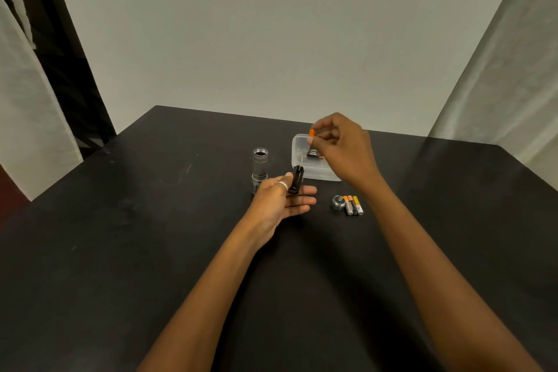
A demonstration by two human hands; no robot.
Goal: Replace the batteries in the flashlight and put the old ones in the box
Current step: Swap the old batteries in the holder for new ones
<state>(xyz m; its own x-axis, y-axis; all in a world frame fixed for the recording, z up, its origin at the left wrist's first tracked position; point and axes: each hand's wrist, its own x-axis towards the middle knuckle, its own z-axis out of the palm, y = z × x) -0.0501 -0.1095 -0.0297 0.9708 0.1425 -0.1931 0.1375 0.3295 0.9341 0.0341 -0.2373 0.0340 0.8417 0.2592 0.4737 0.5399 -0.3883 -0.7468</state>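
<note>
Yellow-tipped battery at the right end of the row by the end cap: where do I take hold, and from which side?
Come from above, on the right. The yellow-tipped battery lies flat on the table with its left flank against the neighbouring battery, so only its right flank and both ends are free. A pinch end to end is probably best.

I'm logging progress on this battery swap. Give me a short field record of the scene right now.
left hand: holds black battery holder
right hand: pinches orange-tipped battery above the box
box: clear, dark battery inside
flashlight: upright on table, open end up
cap: on table, beside three batteries
</note>
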